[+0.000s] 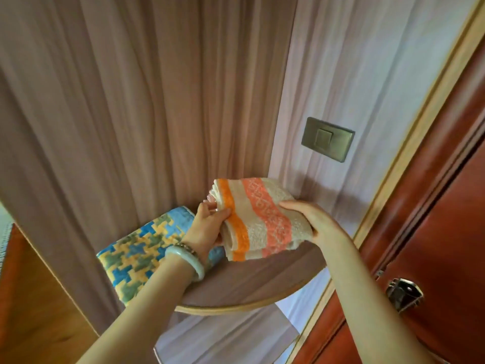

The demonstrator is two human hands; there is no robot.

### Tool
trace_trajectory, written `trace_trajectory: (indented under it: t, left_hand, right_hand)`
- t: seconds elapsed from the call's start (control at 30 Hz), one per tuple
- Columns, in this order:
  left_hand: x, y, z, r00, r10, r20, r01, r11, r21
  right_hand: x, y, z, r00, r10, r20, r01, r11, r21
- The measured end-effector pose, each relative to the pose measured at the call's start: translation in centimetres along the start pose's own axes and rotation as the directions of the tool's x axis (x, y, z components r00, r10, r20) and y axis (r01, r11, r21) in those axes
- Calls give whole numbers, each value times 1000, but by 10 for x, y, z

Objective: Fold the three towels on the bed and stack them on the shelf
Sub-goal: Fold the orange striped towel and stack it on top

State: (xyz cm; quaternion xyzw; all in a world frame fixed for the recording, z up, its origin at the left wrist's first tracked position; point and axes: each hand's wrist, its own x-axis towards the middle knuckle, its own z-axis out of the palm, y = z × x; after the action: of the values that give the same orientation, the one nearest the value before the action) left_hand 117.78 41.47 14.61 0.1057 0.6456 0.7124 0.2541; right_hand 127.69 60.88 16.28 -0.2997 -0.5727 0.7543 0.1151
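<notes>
Clasped by the left grip [207, 227] and right grip [307, 219], the striped towel [259, 219] should be laid squarely onto the blue towel [139, 256] left of them.

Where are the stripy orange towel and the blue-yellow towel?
Folded beige towel with orange stripes [259, 219]: head view, its top face.
Folded blue and yellow patterned towel [136, 256]: head view, its top face.

beige towel [258, 219] with orange and salmon patterned stripes, blue towel [139, 253] with yellow-green houndstooth-like pattern, brown shelf [252, 282], mauve wall panels [131, 101], bronze switch plate [327, 139], reddish door [446, 232], pale green bangle [187, 261]
</notes>
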Motion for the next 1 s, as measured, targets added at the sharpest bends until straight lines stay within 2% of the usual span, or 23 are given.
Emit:
trace_trajectory:
  t: [0.23,0.3,0.4,0.47,0.53,0.6,0.67,0.73,0.8,0.83,0.87,0.9,0.93,0.97,1.0]
  left_hand:
    - [47,25,21,974,100,-205,-96,995,30]
    - [56,20,23,970,61,-235,-49,997,57]
    - [68,2,17,957,4,-290,84,953,291]
    - [68,-7,20,922,37,-385,178,842,508]
    - [58,-6,28,887,188,-422,165,725,669]
    - [50,1,30,857,393,-334,7,639,769]
    - [52,12,31,821,545,-172,-161,509,846]
    - [58,17,33,885,466,-22,-136,302,943]
    - [64,4,36,974,208,94,-98,8,995]
    - [64,-8,37,985,92,148,-137,-120,983]
    - [65,-20,36,987,25,158,-151,-168,974]
    - [68,-32,33,991,1,133,-131,-142,981]
    - [67,-37,29,993,-3,120,-120,-103,987]
    - [68,-36,27,991,2,131,-129,-131,983]
    - [64,-32,28,991,35,130,-123,-141,982]
  right_hand:
    - [74,-50,6,980,9,198,14,993,-113]
    - [91,-47,7,981,8,194,25,985,-169]
    - [106,-30,6,983,20,184,46,936,-349]
    - [110,-20,4,981,31,194,63,886,-459]
    - [113,-20,4,979,-33,200,144,809,-570]
    - [117,-29,4,949,-242,200,308,595,-742]
    - [112,-40,8,841,-437,318,511,454,-730]
    - [108,-39,16,777,-407,480,611,307,-730]
    - [109,-18,21,808,-243,537,571,98,-815]
    - [108,-4,21,830,-173,531,544,35,-839]
    - [110,8,18,845,-127,519,526,22,-850]
    - [110,15,16,847,-103,522,528,52,-847]
    - [109,16,13,843,-91,529,537,136,-832]
    - [107,11,11,835,-102,541,545,288,-787]
    - [103,3,8,833,-132,537,527,484,-699]
